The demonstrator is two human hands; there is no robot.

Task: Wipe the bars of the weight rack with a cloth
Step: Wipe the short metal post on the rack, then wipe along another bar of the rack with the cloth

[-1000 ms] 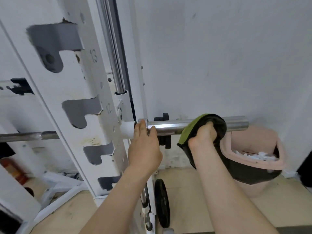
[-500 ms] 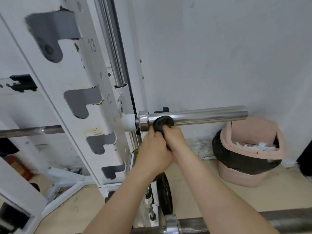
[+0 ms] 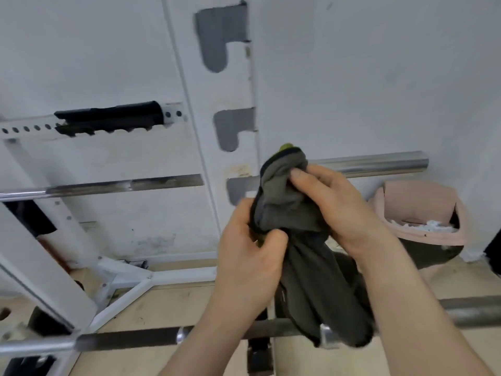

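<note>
A dark grey cloth (image 3: 306, 261) with a green edge hangs bunched between both hands, in front of the white weight rack upright (image 3: 214, 147). My left hand (image 3: 249, 261) grips the cloth's lower left part with curled fingers. My right hand (image 3: 333, 204) pinches the upper fold between thumb and fingers. Behind the hands, a chrome bar sleeve (image 3: 379, 164) juts out to the right, clear of the cloth. The same bar's shaft (image 3: 108, 187) runs left behind the upright. A lower bar (image 3: 130, 339) crosses the bottom of the view.
A pink bin (image 3: 423, 213) with a black liner and white scraps stands by the wall at right. White frame legs (image 3: 127, 283) spread over the wooden floor at left. A black padded piece (image 3: 108, 118) sits on a perforated white rail.
Both hands have come off the chrome bar sleeve with the cloth and now hold it bunched in front of the rack. The view has swung left and down.
</note>
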